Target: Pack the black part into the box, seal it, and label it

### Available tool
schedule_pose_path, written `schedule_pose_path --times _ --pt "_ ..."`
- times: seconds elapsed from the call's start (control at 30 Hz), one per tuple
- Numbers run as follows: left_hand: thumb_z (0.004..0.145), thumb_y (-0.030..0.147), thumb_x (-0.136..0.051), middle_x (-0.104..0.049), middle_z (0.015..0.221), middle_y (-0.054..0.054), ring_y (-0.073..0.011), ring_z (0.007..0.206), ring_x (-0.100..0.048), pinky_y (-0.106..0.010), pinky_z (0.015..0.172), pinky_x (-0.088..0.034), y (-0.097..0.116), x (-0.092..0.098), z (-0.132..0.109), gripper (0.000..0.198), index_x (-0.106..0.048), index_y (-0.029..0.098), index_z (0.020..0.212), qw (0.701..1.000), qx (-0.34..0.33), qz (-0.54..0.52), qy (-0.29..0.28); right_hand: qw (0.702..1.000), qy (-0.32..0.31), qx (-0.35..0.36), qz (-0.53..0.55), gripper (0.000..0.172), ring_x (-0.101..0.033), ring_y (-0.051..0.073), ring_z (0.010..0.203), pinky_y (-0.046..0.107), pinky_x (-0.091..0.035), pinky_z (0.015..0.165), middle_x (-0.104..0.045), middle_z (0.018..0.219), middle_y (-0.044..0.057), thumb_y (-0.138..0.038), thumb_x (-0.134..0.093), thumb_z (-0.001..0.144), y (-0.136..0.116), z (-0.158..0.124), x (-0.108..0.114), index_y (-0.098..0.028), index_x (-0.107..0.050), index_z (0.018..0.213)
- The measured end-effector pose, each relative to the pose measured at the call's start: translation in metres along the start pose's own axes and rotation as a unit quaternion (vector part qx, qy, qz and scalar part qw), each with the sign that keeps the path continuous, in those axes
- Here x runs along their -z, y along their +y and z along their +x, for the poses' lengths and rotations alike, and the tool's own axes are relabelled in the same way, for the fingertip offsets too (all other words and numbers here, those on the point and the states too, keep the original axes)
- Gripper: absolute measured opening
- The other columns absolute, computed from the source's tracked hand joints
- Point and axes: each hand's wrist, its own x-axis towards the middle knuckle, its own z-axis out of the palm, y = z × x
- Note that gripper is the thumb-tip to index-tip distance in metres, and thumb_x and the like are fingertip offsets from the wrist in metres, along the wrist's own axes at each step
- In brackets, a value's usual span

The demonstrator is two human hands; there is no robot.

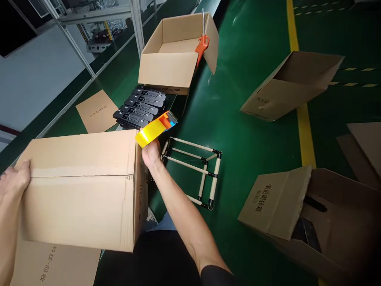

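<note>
Left hand [14,180] gripping carton [80,208], right hand [151,153] extended beside it, holding tape dispenser [151,131]

Floor [253,147]: green, glossy, reflecting light; solid yellow line [306,139] and dashed yellow markings [351,69]. Worktop [125,69]: green surface, pale rail along far edge. Metal-profile frame [98,16]: silvery, rising above worktop. Pipe-frame stand [214,180]: cream tubes, black joints, beside worktop. Pale grey surface [29,87]: beyond rail; wall or floor indeterminable.
</note>
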Motion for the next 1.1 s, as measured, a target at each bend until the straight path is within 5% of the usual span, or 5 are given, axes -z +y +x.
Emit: schedule_pose_path --times 0.17,0.37,0.77,0.9,1.1 --pt "0.096 0.078 -0.012 -0.021 0.178 -0.018 -0.0315 0.167 -0.016 -0.058 0.135 -0.016 0.020 -0.002 -0.060 0.099 -0.024 0.011 0.168 0.984 -0.113 -0.141 0.004 0.999 0.047 -0.008 0.021 0.026 -0.071 0.017 0.092 0.029 -0.059 0.078 -0.073 0.085 -0.003 -0.038 -0.076 0.076 -0.058 0.010 0.055 -0.024 -0.063 0.095" --pt "0.099 0.072 -0.023 -0.022 0.177 -0.022 -0.0359 0.167 -0.014 -0.060 0.135 -0.014 0.037 -0.017 -0.109 0.095 -0.031 0.006 0.167 0.955 -0.238 -0.175 -0.036 0.994 0.101 -0.026 -0.037 0.034 -0.072 0.016 0.089 0.029 -0.061 0.078 -0.074 0.093 -0.005 -0.026 -0.086 0.067 -0.106 -0.001 0.111 -0.024 -0.067 0.095" --pt "0.106 0.066 -0.023 -0.017 0.179 -0.020 -0.0335 0.168 -0.009 -0.060 0.135 -0.014 0.038 -0.019 -0.096 0.084 -0.025 0.011 0.169 0.933 -0.316 -0.169 -0.039 0.946 0.001 -0.046 -0.321 0.058 -0.073 0.032 0.099 0.049 -0.066 0.081 -0.075 0.107 0.005 -0.031 -0.083 0.059 -0.101 -0.081 0.026 -0.028 -0.071 0.115" --pt "0.108 0.064 -0.023 -0.016 0.179 -0.016 -0.0319 0.168 -0.006 -0.058 0.137 -0.011 0.039 -0.017 -0.094 0.079 -0.026 0.015 0.170 0.918 -0.339 -0.197 -0.060 0.864 -0.098 0.111 -0.482 0.053 -0.073 0.029 0.083 0.045 -0.064 0.074 -0.073 0.097 0.009 -0.041 -0.084 0.068 -0.075 -0.104 -0.023 -0.022 -0.068 0.115" --pt "0.108 0.063 -0.028 -0.018 0.179 -0.015 -0.0329 0.168 -0.008 -0.059 0.137 -0.008 0.036 -0.020 -0.089 0.078 -0.031 0.014 0.168 0.896 -0.342 -0.274 -0.075 0.616 -0.314 0.253 -0.676 0.041 -0.068 0.024 0.077 0.036 -0.057 0.065 -0.070 0.095 0.007 -0.030 -0.068 0.079 -0.023 -0.111 -0.071 -0.021 -0.062 0.118"
